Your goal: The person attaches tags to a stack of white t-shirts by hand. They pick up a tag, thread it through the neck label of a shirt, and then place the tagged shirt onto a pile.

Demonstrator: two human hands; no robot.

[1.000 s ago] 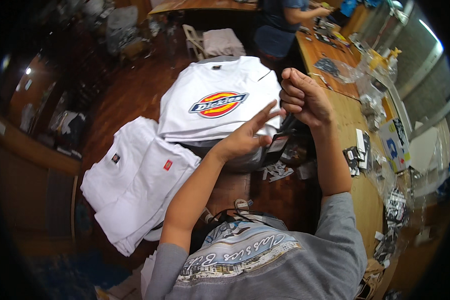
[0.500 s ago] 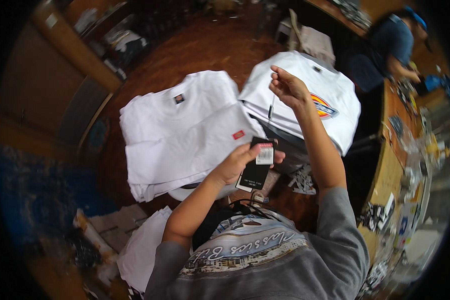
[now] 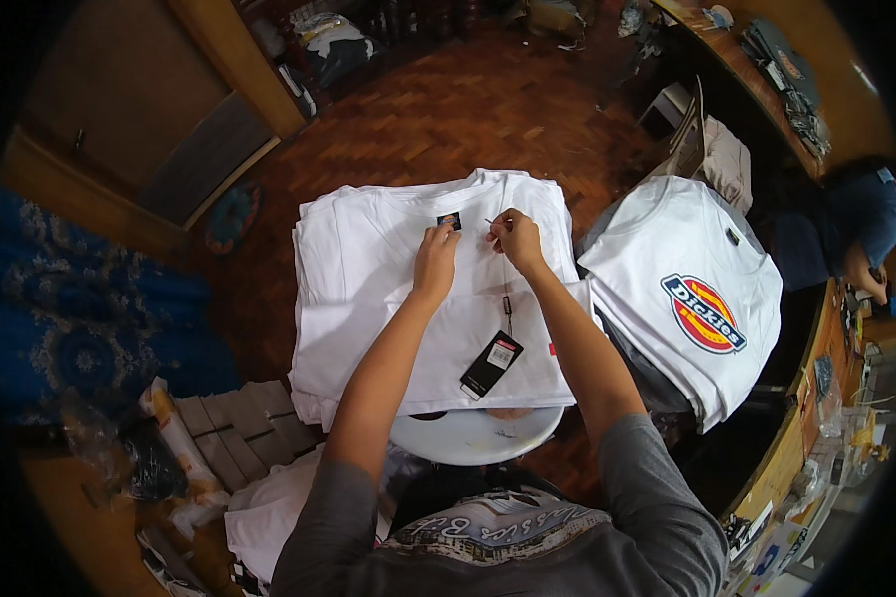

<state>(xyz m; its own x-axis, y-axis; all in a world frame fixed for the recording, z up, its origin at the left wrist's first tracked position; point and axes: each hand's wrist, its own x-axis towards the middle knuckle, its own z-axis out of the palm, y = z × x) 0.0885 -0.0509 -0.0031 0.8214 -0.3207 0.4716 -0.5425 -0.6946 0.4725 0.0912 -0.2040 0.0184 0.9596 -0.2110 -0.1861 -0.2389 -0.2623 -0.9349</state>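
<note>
Tag [image 3: 492,365] now below the neck label [image 3: 449,220], freeing the left hand [image 3: 435,263], fingers narrowed there, grip unclear; right hand [image 3: 517,239] pinches thin dark cord [image 3: 489,221] beside it.

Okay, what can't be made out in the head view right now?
Head view, all:
Neck label: lower part behind the left hand.
Thin dark thing at the right hand: too small to identify.
Red patch: partly behind the right forearm.
White round seat: mostly covered by the white shirts.
</note>
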